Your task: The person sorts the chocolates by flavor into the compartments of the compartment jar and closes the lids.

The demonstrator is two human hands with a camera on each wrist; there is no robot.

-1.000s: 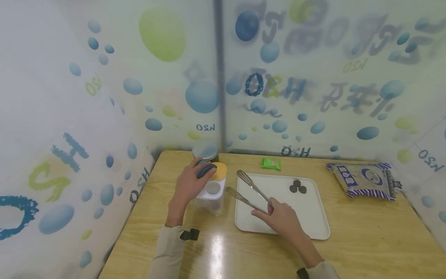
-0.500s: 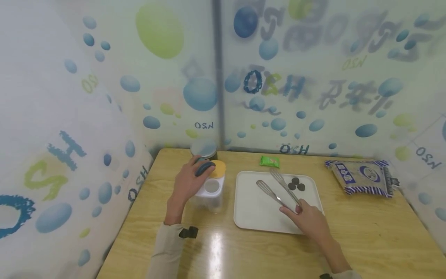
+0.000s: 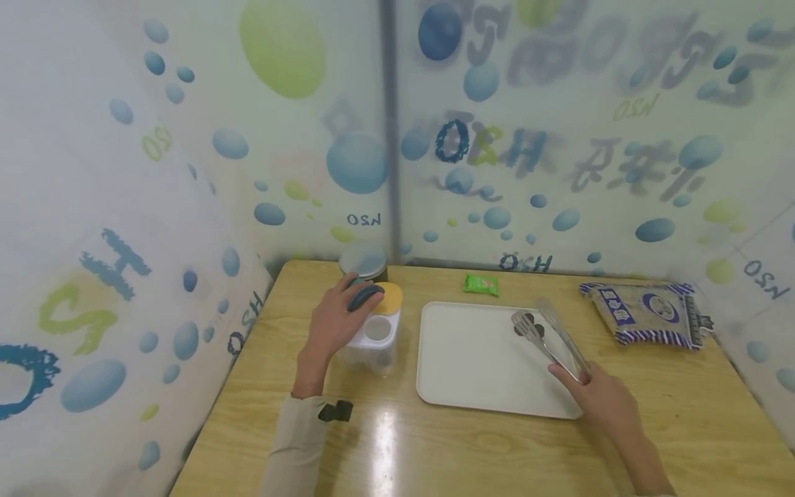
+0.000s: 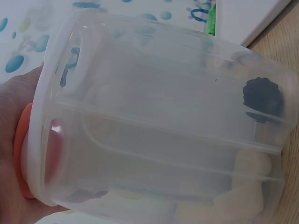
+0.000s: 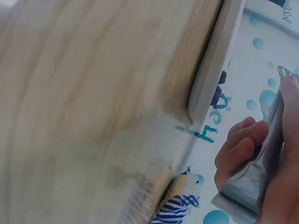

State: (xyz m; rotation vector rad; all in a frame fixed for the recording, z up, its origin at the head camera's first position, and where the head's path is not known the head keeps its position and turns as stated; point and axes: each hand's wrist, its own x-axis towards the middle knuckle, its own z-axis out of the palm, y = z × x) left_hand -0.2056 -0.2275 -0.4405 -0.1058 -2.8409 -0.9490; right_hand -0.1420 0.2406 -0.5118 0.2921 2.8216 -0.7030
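Note:
Near the back left of the table is a clear plastic container [image 3: 366, 359] with a white top. Its top has a yellow lid [image 3: 389, 298] and one uncovered round opening [image 3: 377, 328]. My left hand [image 3: 332, 321] rests over it, gripping a dark blue lid [image 3: 365, 298] between thumb and fingers. An orange-red lid [image 4: 23, 151] shows under that hand in the left wrist view. Inside sit a dark piece [image 4: 262, 99] and pale chunks [image 4: 243, 200]. My right hand [image 3: 611, 407] holds metal tongs [image 3: 562, 352], spread apart, their slotted ends over dark round pieces [image 3: 539, 330] on the white tray [image 3: 478, 366].
Behind the container stands a jar [image 3: 363, 262] with a silvery lid. A green packet [image 3: 481, 284] lies beyond the tray. At the right is a blue-and-white striped bag [image 3: 649, 314]. Printed wall panels [image 3: 298, 159] border the wooden table [image 3: 466, 455].
My right hand has carried the tongs rightward across the tray, from its left side to the dark pieces. The left hand stays on the container.

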